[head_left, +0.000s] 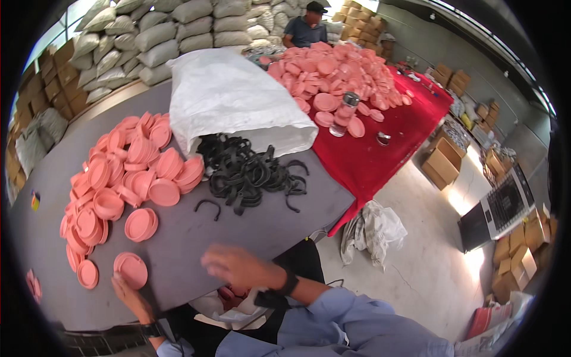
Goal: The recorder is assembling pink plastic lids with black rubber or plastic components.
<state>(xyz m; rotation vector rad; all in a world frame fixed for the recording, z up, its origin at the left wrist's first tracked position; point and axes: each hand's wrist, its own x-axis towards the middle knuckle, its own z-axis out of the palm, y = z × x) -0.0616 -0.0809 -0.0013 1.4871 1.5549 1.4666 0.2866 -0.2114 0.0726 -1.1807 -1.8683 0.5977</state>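
At the table's near edge, my left hand [132, 298] grips the lower rim of a round pink plastic lid [130, 270], its fingers closed there. To its right, my right hand [239, 265] hovers over the grey table edge, smeared by motion; its fingers look stretched out and nothing shows in them. A heap of similar pink lids [109, 203] spreads across the left of the table. Black curved plastic handles [256, 172] spill from the mouth of a white woven sack [232, 101] beyond my hands. One loose black handle [208, 208] lies apart from the pile.
A red-covered table [380, 157] adjoins on the right, bearing a pink heap [339, 71] and a clear jar [345, 113]. Another person [306, 28] sits behind it. Cartons [443, 162] and a crumpled white sack [375, 229] are on the floor. Stacked sacks line the back.
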